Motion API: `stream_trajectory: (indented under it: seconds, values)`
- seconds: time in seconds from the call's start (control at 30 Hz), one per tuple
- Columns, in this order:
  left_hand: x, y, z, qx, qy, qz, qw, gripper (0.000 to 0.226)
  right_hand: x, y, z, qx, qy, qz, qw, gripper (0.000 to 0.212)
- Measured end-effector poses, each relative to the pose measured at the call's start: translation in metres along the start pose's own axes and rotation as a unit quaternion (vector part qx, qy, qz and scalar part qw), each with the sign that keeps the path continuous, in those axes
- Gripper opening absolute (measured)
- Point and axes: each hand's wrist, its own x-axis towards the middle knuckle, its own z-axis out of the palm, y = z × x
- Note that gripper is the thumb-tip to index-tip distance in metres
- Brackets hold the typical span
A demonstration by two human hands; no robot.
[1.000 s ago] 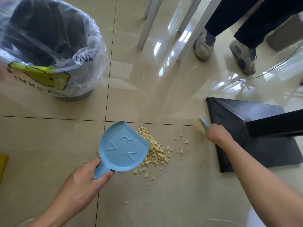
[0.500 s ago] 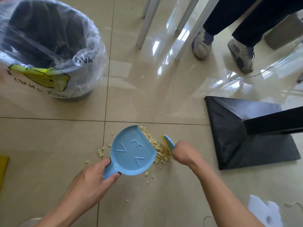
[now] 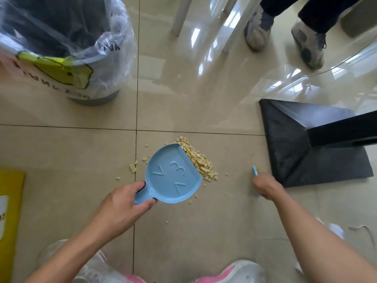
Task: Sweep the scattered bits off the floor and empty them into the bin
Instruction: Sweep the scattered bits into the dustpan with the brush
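A small blue dustpan (image 3: 173, 174) lies face down on the beige tile floor, its handle gripped by my left hand (image 3: 124, 203). A heap of pale yellow crumbs (image 3: 199, 160) lies along the pan's right lip. A few loose crumbs (image 3: 133, 168) sit to the pan's left and below it. My right hand (image 3: 265, 185) is closed around a small blue brush (image 3: 255, 171), well to the right of the heap, close to a black stand base. The grey bin (image 3: 61, 48) with a clear plastic liner stands at the far left.
A black stand base (image 3: 295, 144) with a post sits at the right. White furniture legs (image 3: 181, 15) and another person's shoes (image 3: 258, 31) are at the back. A yellow object (image 3: 10, 211) lies at the left edge. My own shoes (image 3: 234, 272) show at the bottom.
My right hand swept the brush in against the crumbs at the pan's lip, then drew back right toward the black base. The crumbs now lie packed along the lip. The dustpan shifted slightly right.
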Motion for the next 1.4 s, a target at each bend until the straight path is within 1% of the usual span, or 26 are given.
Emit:
stream_trajectory:
  seconds: [0.17, 0.2, 0.27, 0.37, 0.43, 0.53, 0.6, 0.67, 0.77, 0.8, 0.93, 0.97, 1.07, 1.13, 1.2, 1.27, 1.33, 1.4]
  values:
    - [0.003, 0.003, -0.006, -0.018, 0.012, 0.009, 1.000, 0.025, -0.037, -0.077, 0.007, 0.030, -0.012, -0.077, 0.997, 0.020]
    - [0.003, 0.004, -0.006, -0.020, 0.014, 0.011, 1.000, 0.026, -0.048, -0.088, 0.009, 0.040, -0.022, -0.093, 0.995, 0.020]
    - [0.003, 0.006, -0.007, -0.024, 0.017, 0.013, 0.999, 0.026, -0.067, -0.102, 0.013, 0.049, -0.036, -0.123, 0.991, 0.024]
    - [0.002, 0.007, -0.008, -0.016, 0.024, 0.008, 1.000, 0.022, -0.089, -0.104, 0.015, 0.047, -0.048, -0.137, 0.988, 0.021]
    - [0.002, 0.007, -0.011, -0.009, 0.030, 0.006, 0.999, 0.022, -0.094, -0.094, 0.010, 0.055, -0.043, -0.136, 0.988, 0.020]
    - [-0.002, 0.002, -0.020, -0.007, 0.028, -0.001, 1.000, 0.022, -0.092, -0.058, -0.005, 0.050, -0.030, -0.106, 0.993, 0.017]
    - [-0.009, -0.006, -0.021, -0.003, 0.013, -0.007, 1.000, 0.021, -0.090, -0.029, -0.013, -0.002, -0.023, -0.068, 0.997, 0.020]
    - [-0.016, -0.018, -0.021, 0.002, 0.010, -0.033, 0.999, 0.019, -0.088, -0.010, -0.009, -0.053, -0.012, -0.029, 0.998, 0.026]
    - [-0.023, -0.036, -0.017, 0.036, 0.011, -0.059, 0.998, 0.018, -0.082, -0.015, 0.012, -0.089, -0.013, -0.007, 0.996, 0.028]
    - [-0.023, -0.040, -0.017, 0.050, 0.006, -0.061, 0.997, 0.016, -0.082, -0.025, 0.021, -0.093, -0.014, -0.014, 0.996, 0.029]
    - [-0.019, -0.041, -0.021, 0.067, 0.016, -0.051, 0.996, 0.016, -0.088, -0.079, 0.053, -0.081, -0.020, -0.095, 0.992, 0.032]
    - [-0.016, -0.040, -0.022, 0.064, 0.018, -0.044, 0.997, 0.017, -0.091, -0.092, 0.057, -0.072, -0.020, -0.111, 0.991, 0.029]
    - [-0.006, -0.036, -0.023, 0.047, 0.012, -0.027, 0.998, 0.018, -0.104, -0.123, 0.056, -0.046, -0.033, -0.146, 0.988, 0.013]
    - [-0.003, -0.036, -0.024, 0.057, 0.009, -0.021, 0.998, 0.020, -0.110, -0.132, 0.050, -0.030, -0.048, -0.164, 0.985, 0.013]
    - [-0.004, -0.041, -0.026, 0.066, 0.009, -0.014, 0.998, 0.023, -0.115, -0.128, 0.040, -0.019, -0.044, -0.175, 0.983, 0.016]
    - [-0.008, -0.046, -0.032, 0.063, 0.005, -0.009, 0.998, 0.026, -0.116, -0.111, 0.028, 0.003, -0.021, -0.191, 0.981, 0.021]
    - [-0.014, -0.051, -0.040, 0.056, 0.003, -0.011, 0.998, 0.024, -0.121, -0.089, 0.020, 0.012, -0.012, -0.233, 0.972, 0.021]
    - [-0.021, -0.056, -0.049, 0.055, 0.013, -0.017, 0.998, 0.021, -0.133, -0.074, 0.021, -0.021, -0.028, -0.288, 0.957, 0.017]
